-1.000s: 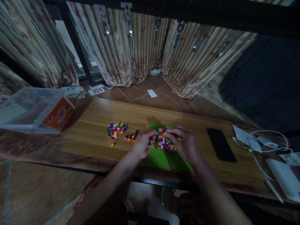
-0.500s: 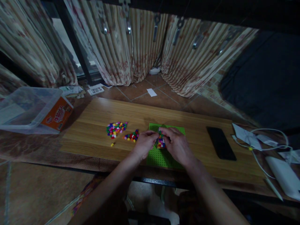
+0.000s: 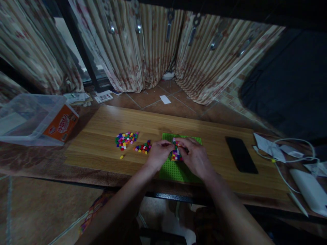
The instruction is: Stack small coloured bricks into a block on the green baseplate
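Observation:
A block of small multicoloured bricks (image 3: 176, 155) stands on a green studded baseplate (image 3: 176, 173). My left hand (image 3: 159, 153) is at the block's left side, its thumb and forefinger pinched together at the edge; whatever lies between them is hidden. From the right, my right hand (image 3: 194, 154) reaches over the block with fingers bent and their tips on the bricks near its upper part. The fingers cover part of the block, so I cannot make out a single brick in either grip.
Left of the baseplate lie a large pile of loose bricks (image 3: 125, 140), a smaller pile (image 3: 143, 147) and a stray yellow brick (image 3: 122, 157). A black phone (image 3: 241, 155) rests on the wooden board (image 3: 102, 126). A clear plastic box (image 3: 33, 119) stands far left; a white cable (image 3: 293, 141) lies right.
My right fingers have shifted slightly on the block, showing more of its upper bricks. My left hand stays in nearly the same place. The loose piles look the same.

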Tool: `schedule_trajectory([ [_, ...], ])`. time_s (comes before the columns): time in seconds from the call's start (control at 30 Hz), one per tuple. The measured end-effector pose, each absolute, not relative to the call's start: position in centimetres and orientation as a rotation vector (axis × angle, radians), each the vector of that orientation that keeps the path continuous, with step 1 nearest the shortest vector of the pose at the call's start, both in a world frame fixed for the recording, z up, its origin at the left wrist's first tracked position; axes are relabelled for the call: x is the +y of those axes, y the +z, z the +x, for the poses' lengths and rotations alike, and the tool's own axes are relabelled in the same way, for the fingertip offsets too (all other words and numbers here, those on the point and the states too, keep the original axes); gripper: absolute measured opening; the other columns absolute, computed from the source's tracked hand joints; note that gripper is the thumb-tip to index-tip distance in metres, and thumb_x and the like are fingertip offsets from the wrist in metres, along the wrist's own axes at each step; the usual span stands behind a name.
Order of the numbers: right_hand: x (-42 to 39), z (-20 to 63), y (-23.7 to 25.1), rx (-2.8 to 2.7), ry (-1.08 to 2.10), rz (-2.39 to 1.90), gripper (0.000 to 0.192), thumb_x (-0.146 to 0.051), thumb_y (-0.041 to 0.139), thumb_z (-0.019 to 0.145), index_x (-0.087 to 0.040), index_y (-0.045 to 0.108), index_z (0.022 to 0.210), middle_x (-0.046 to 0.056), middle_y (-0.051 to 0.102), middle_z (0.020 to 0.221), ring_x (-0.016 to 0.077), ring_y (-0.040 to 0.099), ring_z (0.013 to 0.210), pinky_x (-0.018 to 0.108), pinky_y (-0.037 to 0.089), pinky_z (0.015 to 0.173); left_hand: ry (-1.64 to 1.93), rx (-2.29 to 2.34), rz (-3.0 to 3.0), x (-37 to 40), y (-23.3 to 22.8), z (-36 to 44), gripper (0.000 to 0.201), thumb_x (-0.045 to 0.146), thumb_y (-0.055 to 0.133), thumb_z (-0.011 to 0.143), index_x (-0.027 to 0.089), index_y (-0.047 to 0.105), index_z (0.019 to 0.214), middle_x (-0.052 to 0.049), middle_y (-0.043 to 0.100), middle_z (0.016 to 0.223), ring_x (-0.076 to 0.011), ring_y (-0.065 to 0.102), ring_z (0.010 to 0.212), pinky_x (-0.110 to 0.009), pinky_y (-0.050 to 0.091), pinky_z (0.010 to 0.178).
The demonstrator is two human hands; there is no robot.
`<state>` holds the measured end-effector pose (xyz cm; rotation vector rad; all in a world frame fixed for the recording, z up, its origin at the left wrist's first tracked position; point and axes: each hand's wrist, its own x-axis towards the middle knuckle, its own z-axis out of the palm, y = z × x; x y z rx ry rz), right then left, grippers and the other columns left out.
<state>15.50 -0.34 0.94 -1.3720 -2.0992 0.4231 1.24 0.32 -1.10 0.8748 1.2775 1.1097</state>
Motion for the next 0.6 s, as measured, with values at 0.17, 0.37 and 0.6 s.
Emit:
schedule_trajectory([
  [0.17,-0.3,15.5,1.1,-2.008,0.469,-1.418,0.026,-0.017,0.052,0.087,-0.022,0.067,0.107,0.006,0.068,0.098,0.0215,0.063,0.091,0.037,0.049,0.085,1.120,1.303,0.948,0.5,-1.6,1.2,0.007,0.022,0.070,0.065,0.015,0.068,0.061,0.003,0.057,0.053,-0.0083,0.046,0.050,-0.021,0.032,0.050],
  [0.37,0.0,15.3,0.7,-1.886,0.451,-1.513,0.022,-0.029,0.055,0.086,-0.021,0.070,0.101,0.007,0.068,0.095,0.0226,0.062,0.088,0.038,0.048,0.081,1.103,1.329,0.993,0.6,-2.1,1.1,0.012,0.026,0.069,0.067,0.014,0.069,0.066,0.003,0.059,0.057,-0.0088,0.047,0.052,-0.021,0.035,0.052],
  [0.6,0.3,15.1,0.5,-1.830,0.344,-1.596,0.021,-0.030,0.060,0.081,-0.020,0.071,0.096,0.009,0.069,0.097,0.0271,0.058,0.096,0.044,0.044,0.088,1.054,1.402,1.115,0.5,-2.8,1.1,0.018,0.032,0.066,0.072,0.014,0.069,0.070,0.002,0.060,0.060,-0.0102,0.049,0.054,-0.023,0.036,0.055],
])
